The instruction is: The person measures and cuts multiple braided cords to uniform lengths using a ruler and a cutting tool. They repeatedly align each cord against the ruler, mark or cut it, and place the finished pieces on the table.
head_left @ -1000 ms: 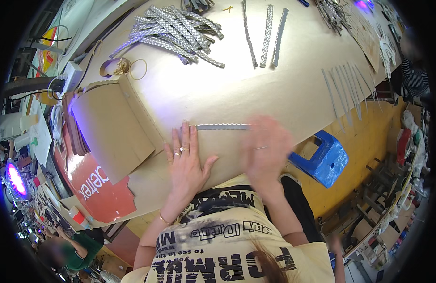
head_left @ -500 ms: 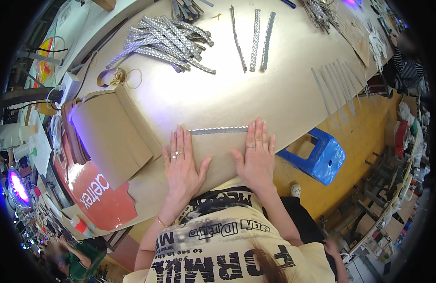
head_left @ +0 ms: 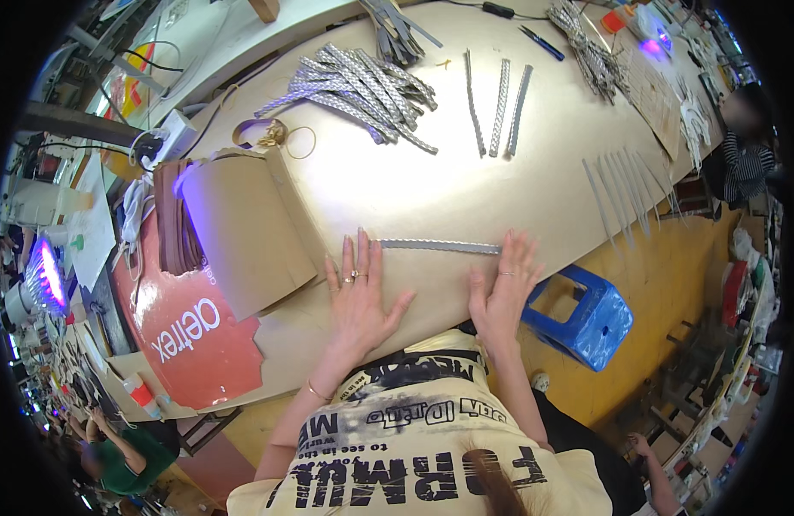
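A narrow braided silver-grey strip (head_left: 440, 246) lies crosswise on the brown-covered table in front of me, a pale woven edge showing along its far side. My left hand (head_left: 362, 297) rests flat at the strip's left end, fingers stretched out and thumb apart. At the other end, my right hand (head_left: 502, 292) lies open with its fingers extended over the strip's tip, slightly blurred. Each hand's fingers hide that end of the strip. Farther off lie three separate strips, among them a braided strip (head_left: 500, 107), and to their left a heap of braided strips (head_left: 362, 90).
Brown cardboard sheets (head_left: 246, 232) are stacked left of my left hand, over a red printed sheet (head_left: 190, 335). Thin grey strips (head_left: 616, 198) hang over the table's right edge. A blue plastic stool (head_left: 586, 318) stands beside my right arm. A dark pen (head_left: 541, 43) lies far back.
The whole view has shifted, so the table's things appear farther right. My hands are slightly wider apart, and a little more of the strip shows between them.
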Available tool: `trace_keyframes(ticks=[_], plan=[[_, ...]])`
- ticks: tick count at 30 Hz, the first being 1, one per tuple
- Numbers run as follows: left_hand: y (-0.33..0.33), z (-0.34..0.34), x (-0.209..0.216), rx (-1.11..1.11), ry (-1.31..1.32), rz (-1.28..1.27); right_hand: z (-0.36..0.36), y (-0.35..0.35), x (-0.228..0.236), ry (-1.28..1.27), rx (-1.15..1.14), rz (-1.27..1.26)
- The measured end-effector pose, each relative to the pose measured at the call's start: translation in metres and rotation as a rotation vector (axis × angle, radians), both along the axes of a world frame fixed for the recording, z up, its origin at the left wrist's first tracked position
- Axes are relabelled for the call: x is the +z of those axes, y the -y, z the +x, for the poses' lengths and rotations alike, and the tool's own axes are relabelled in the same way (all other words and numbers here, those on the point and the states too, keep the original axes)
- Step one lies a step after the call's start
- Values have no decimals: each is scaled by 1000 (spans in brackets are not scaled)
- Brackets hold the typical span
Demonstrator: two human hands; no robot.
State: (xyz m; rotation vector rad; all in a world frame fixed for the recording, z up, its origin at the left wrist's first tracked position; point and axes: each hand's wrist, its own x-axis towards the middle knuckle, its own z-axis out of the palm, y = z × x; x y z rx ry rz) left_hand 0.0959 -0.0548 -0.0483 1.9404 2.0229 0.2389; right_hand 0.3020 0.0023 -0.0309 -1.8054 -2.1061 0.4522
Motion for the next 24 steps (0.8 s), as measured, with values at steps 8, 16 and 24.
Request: trace_keyframes(ticks=[8, 16, 24], plan=[[12, -2, -7, 140, 280, 378, -32, -32, 11, 6, 323, -77], [11, -2, -5, 157, 315, 392, -1, -62, 17, -568, 0, -203], [12, -2, -5, 187, 270, 326, 32, -209, 18, -233, -357, 210]])
